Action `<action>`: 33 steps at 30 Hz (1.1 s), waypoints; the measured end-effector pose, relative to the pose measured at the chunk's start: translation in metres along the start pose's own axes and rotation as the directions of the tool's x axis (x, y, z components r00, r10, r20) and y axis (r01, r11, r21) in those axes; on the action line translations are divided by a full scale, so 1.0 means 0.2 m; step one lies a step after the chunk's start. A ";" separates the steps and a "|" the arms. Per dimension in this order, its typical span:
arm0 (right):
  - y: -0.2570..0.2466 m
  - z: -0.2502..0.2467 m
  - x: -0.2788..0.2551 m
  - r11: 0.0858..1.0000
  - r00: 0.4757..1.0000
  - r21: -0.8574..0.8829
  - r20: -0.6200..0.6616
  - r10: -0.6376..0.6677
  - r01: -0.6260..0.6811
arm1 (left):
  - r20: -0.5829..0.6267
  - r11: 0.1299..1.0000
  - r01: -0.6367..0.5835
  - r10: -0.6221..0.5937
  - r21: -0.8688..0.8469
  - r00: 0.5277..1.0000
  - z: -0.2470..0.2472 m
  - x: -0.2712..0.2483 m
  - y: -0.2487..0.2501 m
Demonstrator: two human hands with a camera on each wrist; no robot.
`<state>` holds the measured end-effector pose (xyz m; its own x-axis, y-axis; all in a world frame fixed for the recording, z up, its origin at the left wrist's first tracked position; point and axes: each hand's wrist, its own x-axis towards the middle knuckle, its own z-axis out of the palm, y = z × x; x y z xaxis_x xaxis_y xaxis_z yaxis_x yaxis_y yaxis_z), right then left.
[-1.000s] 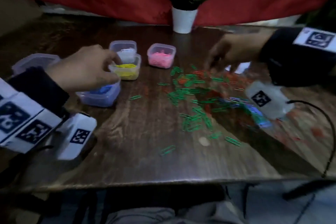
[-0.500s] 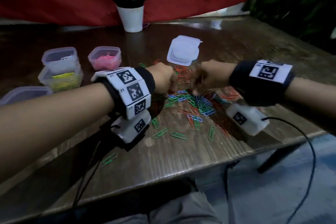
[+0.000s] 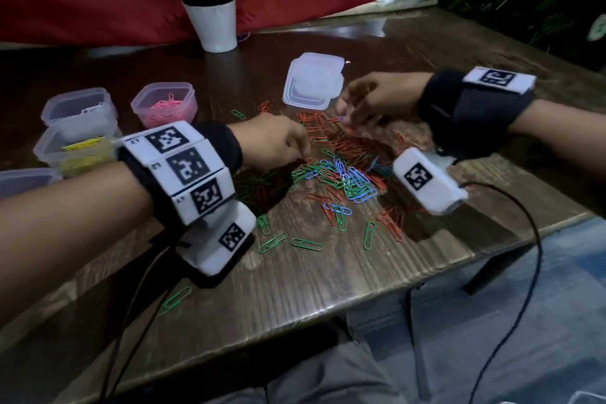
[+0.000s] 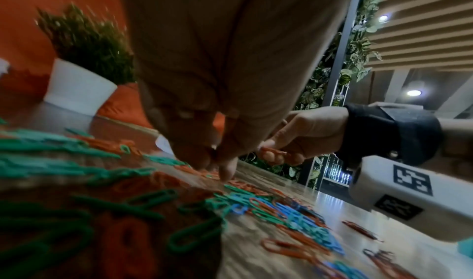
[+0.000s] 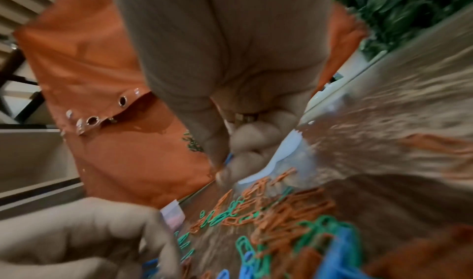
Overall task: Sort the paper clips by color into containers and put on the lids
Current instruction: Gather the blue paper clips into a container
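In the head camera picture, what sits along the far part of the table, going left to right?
Clear container with white clips → container of pink clips → white plant pot → stack of clear lids → right hand.

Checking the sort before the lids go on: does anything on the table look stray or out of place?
One green paper clip lies alone near the table's front edge, well apart from the mixed pile, under the left forearm. The lids sit stacked unevenly behind the pile. No container looks tipped.
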<state>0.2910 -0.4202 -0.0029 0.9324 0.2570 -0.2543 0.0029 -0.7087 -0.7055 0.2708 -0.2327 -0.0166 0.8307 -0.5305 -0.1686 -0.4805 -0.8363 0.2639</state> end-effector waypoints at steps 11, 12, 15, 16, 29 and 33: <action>0.15 0.06 -0.24 0.914 0.992 -0.400 -0.124 0.024 -0.072 | 0.035 0.997 -0.040 0.038 0.063 0.999 0.08 0.06 0.06; 0.13 0.06 -0.24 0.846 0.987 -0.527 -0.159 -0.007 -0.079 | 0.049 0.998 -0.034 0.032 0.057 0.998 0.08 0.06 0.06; 0.06 0.07 -0.25 0.834 0.975 -0.549 -0.208 -0.072 -0.055 | 0.058 0.999 -0.017 0.014 0.038 0.998 0.06 0.04 0.04; 0.04 0.07 -0.25 0.868 0.978 -0.494 -0.200 -0.063 -0.045 | 0.059 1.000 -0.007 0.006 0.017 0.998 0.05 0.03 0.02; 0.04 0.26 -0.18 0.914 0.985 -0.373 -0.115 0.125 -0.159 | -0.024 0.898 0.026 -0.040 -0.440 0.999 0.05 -0.08 -0.03; 0.01 0.26 -0.17 0.950 0.984 -0.261 -0.101 0.149 -0.171 | -0.033 0.842 0.048 -0.078 -0.538 0.996 0.05 -0.07 -0.01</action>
<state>0.2406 -0.3959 -0.0311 0.9541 0.0808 -0.2882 -0.0620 -0.8887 -0.4543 0.2564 -0.2245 -0.0246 0.8745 -0.4588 -0.1574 -0.2133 -0.6552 0.7247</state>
